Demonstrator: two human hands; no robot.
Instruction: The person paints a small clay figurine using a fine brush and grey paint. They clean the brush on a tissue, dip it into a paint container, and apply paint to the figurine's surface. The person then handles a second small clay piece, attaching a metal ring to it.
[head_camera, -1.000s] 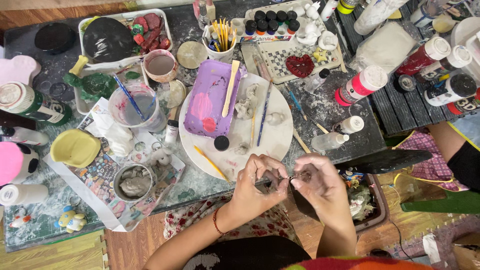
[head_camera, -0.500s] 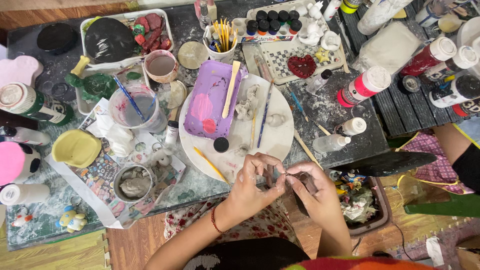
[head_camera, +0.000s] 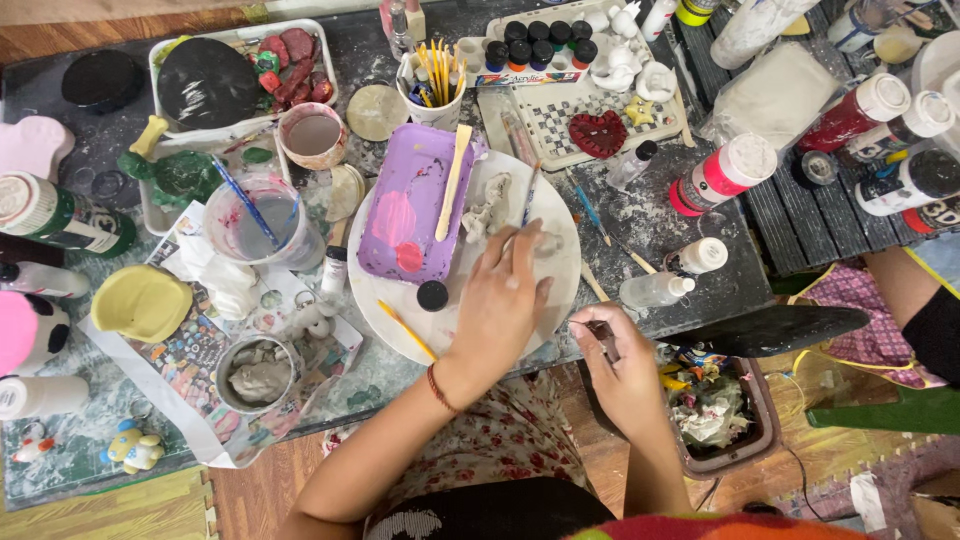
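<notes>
My left hand (head_camera: 500, 295) reaches out over the round white board (head_camera: 470, 340), its fingertips on a small grey clay piece (head_camera: 545, 240) near the board's right side. Another grey clay figure (head_camera: 490, 207) lies just left of it. My right hand (head_camera: 622, 362) stays at the table's front edge, pinched on a small dark clay bit (head_camera: 603, 330). A purple tray (head_camera: 412, 205) with pink and red paint blobs rests on the board, a wooden stick (head_camera: 453, 180) across it. A thin brush (head_camera: 530, 192) lies near the clay.
A water cup (head_camera: 250, 220) with a blue brush stands left. A cup of brushes (head_camera: 435, 85), paint pots (head_camera: 545, 42), a red heart (head_camera: 598, 133) on a checkered tray, and paint bottles (head_camera: 725, 172) sit behind. A bin (head_camera: 720, 410) is at right. Another person's arm (head_camera: 915, 300) is far right.
My hands, which were together at the table edge working a small piece, have parted. The left hand has reached forward onto the white board; the right keeps the small piece.
</notes>
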